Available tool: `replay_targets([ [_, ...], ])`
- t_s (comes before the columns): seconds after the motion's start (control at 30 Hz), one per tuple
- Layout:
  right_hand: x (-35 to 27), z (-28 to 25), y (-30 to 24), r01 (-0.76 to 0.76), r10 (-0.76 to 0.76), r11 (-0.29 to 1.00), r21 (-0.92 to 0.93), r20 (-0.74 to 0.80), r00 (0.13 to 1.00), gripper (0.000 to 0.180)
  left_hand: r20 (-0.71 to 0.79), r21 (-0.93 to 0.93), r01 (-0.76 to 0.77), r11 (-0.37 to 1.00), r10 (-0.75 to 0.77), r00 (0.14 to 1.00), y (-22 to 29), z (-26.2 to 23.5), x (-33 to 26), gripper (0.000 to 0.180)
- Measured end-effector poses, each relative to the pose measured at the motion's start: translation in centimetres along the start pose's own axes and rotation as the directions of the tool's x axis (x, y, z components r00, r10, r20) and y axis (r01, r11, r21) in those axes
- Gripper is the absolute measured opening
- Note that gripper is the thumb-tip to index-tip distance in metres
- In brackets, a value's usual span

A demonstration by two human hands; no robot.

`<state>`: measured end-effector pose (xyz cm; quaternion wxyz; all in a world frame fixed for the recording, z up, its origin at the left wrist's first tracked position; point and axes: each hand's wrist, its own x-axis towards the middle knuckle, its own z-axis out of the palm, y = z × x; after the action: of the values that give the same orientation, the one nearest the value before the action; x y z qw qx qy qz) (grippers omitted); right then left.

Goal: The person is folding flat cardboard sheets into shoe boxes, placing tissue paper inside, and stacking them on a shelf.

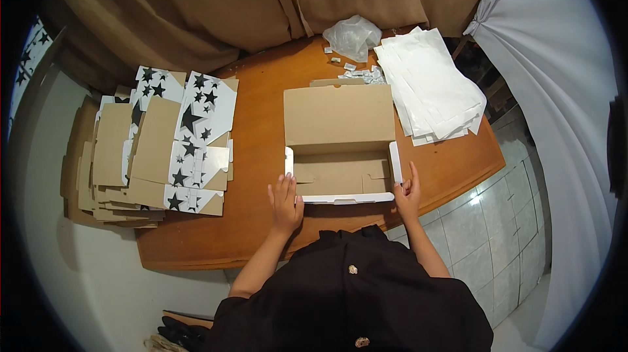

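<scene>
A cardboard box stands at the table's near edge, plain brown inside with white outer edges. Its lid is raised and leans back, so the bottom shows with nothing lying in it. My left hand rests against the box's front left corner, its fingers stretched out and close together. At the front right corner is my right hand. Its index finger points up and away from the box, while the thumb and the bent fingers close on the corner.
On the left lies a stack of flat cardboard blanks, some printed with black stars. White paper sheets are piled at the far right of the wooden table. Small packets and a clear plastic bag lie behind the box.
</scene>
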<state>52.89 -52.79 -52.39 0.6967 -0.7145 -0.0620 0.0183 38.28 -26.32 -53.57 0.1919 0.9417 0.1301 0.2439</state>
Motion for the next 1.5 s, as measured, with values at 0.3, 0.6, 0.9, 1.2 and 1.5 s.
replay_targets([
  [0.3, 2.1, 0.4, -7.4, 0.508, -0.430, 0.376, -0.775, 0.340, 0.836, 0.049, 0.152, -0.066, -0.205, 0.977, 0.212, 0.965, 2.7, -3.6, 4.5, 0.038],
  [0.6, 7.0, 8.3, -1.3, 0.449, 0.701, 0.321, -0.834, 0.528, 0.479, 0.075, 0.969, 0.211, -0.087, 0.974, -0.196, 0.153, 2.2, 6.0, 11.0, 0.090],
  [0.9, 6.7, 8.7, 3.1, 0.543, 0.763, 0.222, -0.810, 0.491, 0.420, 0.089, 0.929, 0.268, -0.077, 0.960, -0.236, 0.283, 2.2, 7.5, 9.5, 0.083],
  [1.2, 6.7, 8.9, 1.4, 0.522, 0.688, 0.277, -0.807, 0.545, 0.478, 0.072, 0.908, 0.243, -0.107, 0.964, -0.188, 0.375, 2.2, 8.1, 9.9, 0.076],
  [1.5, 9.2, 7.5, 1.0, 0.324, 0.378, 0.787, -0.525, 0.826, 0.419, 0.059, 0.948, 0.106, -0.092, 0.990, -0.073, 0.309, 2.0, 7.8, 13.1, 0.061],
])
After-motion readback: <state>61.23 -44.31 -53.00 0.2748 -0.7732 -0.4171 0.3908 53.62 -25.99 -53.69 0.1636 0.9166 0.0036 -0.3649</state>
